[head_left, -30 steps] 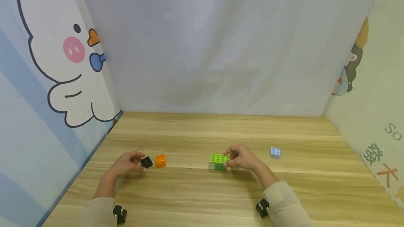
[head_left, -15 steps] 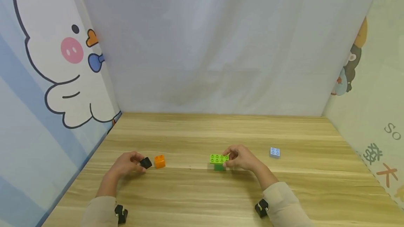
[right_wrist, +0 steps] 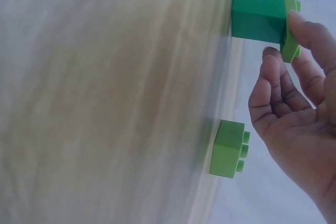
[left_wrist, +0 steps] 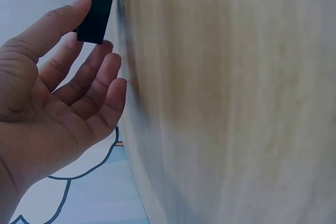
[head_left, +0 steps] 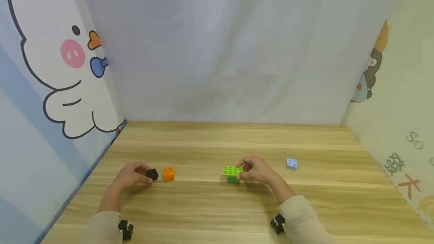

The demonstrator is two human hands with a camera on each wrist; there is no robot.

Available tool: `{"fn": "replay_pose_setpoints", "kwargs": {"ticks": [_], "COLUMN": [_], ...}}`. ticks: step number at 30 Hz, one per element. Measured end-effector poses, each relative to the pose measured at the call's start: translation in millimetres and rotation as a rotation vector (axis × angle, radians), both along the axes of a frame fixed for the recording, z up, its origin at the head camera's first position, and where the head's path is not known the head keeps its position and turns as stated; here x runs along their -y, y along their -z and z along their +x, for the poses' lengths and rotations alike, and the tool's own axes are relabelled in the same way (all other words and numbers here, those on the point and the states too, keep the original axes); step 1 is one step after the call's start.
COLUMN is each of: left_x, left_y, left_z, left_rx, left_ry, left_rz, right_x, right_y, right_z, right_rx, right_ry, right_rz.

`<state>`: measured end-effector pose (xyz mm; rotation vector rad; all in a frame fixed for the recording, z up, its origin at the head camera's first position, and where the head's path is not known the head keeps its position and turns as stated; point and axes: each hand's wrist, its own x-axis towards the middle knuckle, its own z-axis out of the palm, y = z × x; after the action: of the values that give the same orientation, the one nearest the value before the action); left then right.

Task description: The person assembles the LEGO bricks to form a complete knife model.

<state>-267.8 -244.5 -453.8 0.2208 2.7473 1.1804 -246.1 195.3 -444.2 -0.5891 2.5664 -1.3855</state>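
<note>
My left hand (head_left: 130,176) pinches a small black toy brick (head_left: 152,174) between thumb and index finger at the left of the table. In the left wrist view the thumb presses the black brick's near face and the other fingers curl loosely below. An orange brick (head_left: 168,174) with studs up sits just right of it. Near the middle, my right hand (head_left: 255,169) pinches the right end of a lime green studded plate (head_left: 230,170). Beneath that plate is a darker green brick (right_wrist: 257,11), joined to it and close to the tabletop.
A light blue brick (head_left: 291,163) lies to the right, beyond the right hand. In the right wrist view one studded brick (right_wrist: 228,149) looks green on the table. A pale curtain (head_left: 220,48) closes the wooden table's (head_left: 203,214) back, with printed cloth at both sides.
The head view has swung slightly right, so everything sits further left in it. The black brick is slightly further from the orange one. The right hand keeps its hold on the lime green plate.
</note>
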Motion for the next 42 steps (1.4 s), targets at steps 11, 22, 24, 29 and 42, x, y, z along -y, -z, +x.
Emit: {"fn": "replay_pose_setpoints", "kwargs": {"ticks": [11, 22, 24, 29, 42], "left_x": [-2, -17, -18, -22, -42], "left_y": [-7.0, -12.1, -14.3, -18.9, -27.1], "left_z": [3.7, 10.4, 11.5, 13.8, 16.3], "left_rx": [0.008, -0.037, -0.037, -0.044, -0.068], "left_ry": [-0.004, -0.005, -0.012, -0.015, 0.001], "left_rz": [0.070, 0.103, 0.107, 0.118, 0.156], "right_x": [3, 3, 3, 3, 4], "right_y": [1.5, -1.0, -1.0, 0.1, -1.8], "right_z": [-1.2, 0.4, -0.1, -1.1, 0.3], "right_rx": [0.000, 0.008, 0.009, 0.009, 0.020], "right_ry": [0.008, -0.005, -0.008, -0.008, 0.005], "right_rz": [0.000, -0.013, -0.017, -0.015, -0.012]}}
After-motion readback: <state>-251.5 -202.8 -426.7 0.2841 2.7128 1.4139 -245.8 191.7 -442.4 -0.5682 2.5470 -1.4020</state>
